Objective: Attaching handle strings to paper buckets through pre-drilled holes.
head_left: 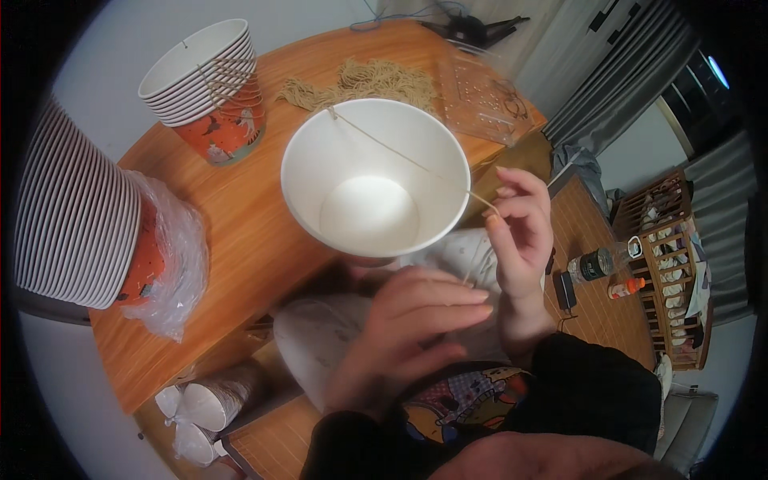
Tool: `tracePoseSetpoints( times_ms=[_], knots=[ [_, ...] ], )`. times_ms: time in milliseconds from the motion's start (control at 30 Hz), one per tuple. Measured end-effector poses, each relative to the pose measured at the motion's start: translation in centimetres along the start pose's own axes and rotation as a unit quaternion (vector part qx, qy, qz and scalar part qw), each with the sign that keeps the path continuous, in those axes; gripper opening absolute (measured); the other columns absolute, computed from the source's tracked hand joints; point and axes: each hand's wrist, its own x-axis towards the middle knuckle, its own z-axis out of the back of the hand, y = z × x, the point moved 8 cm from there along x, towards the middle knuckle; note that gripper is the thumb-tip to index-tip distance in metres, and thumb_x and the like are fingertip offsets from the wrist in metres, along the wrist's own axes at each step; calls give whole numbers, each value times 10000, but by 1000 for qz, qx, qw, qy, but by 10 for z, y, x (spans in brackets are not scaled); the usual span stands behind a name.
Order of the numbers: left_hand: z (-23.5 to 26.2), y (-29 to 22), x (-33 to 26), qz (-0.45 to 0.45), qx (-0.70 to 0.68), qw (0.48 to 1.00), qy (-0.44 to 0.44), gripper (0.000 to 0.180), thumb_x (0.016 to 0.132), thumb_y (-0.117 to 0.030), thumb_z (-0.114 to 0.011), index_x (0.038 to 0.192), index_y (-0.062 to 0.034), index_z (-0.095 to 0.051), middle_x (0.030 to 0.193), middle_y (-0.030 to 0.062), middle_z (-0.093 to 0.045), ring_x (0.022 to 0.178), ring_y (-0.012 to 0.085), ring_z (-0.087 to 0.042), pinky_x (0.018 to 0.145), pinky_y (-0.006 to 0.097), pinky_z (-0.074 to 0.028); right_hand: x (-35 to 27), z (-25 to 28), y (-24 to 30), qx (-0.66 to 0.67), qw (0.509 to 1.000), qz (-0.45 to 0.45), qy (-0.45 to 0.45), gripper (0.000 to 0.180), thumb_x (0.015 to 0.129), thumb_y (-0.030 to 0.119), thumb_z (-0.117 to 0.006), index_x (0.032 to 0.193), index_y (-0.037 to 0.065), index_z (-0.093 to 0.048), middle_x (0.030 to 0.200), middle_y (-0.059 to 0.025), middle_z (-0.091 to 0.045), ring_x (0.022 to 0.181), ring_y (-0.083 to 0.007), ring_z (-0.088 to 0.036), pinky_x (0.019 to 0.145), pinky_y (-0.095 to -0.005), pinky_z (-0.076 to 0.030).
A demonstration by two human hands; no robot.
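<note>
My left hand (408, 336) holds a white paper bowl (376, 172) from below, its open mouth tilted toward me. A thin tan string (400, 156) runs across the bowl's mouth from the far rim to the right rim. My right hand (520, 228) pinches the string's end just outside the right rim, fingers curled. A pile of the same tan strings (364, 80) lies on the round wooden table (232, 216) behind the bowl.
A stack of orange-patterned paper bowls (208, 88) with string handles stands at the table's back left. A long stack in a plastic bag (80, 216) lies at the left. A clear plastic tray (484, 100) sits back right. More cups (208, 404) lie on the floor.
</note>
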Motion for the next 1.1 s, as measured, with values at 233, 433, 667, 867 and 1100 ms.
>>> tracePoseSetpoints(
  times_ms=[233,433,667,867,1100],
  knots=[
    [10,-5,-7,-40,-7,997,-66,232,820,-257,-663,943,-66,-706,969,89,-673,878,264,-634,761,361,-495,9,6,-4,-83,996,15,-21,77,795,51,-659,850,36,-609,1177,-173,-546,1003,-232,-521,889,-333,-407],
    [11,8,-10,-4,-38,995,-94,336,885,-354,-585,747,-55,-653,798,90,-619,690,208,-548,625,304,-422,5,2,6,-43,999,-3,-21,225,775,43,-680,976,31,-579,1183,-168,-547,1041,-257,-534,912,-347,-404],
    [8,26,-12,80,-79,992,-52,115,792,-151,-660,764,-63,-592,784,60,-556,711,209,-532,652,307,-426,-10,-20,35,249,954,56,157,425,743,61,-750,1086,84,-500,1083,-152,-663,999,-217,-531,887,-343,-384],
    [7,29,-14,78,-83,991,-65,116,805,-157,-652,772,-63,-592,796,64,-565,704,200,-537,647,295,-425,-14,-24,37,247,955,65,151,401,736,42,-776,1037,96,-517,1010,-115,-705,941,-181,-524,838,-287,-398],
    [11,31,-19,45,-74,988,-124,130,774,-60,-676,866,-57,-585,787,66,-561,689,196,-532,633,283,-425,-14,-22,32,212,969,70,109,367,738,28,-779,896,103,-456,870,-73,-733,729,-122,-432,687,-249,-354]
  ],
)
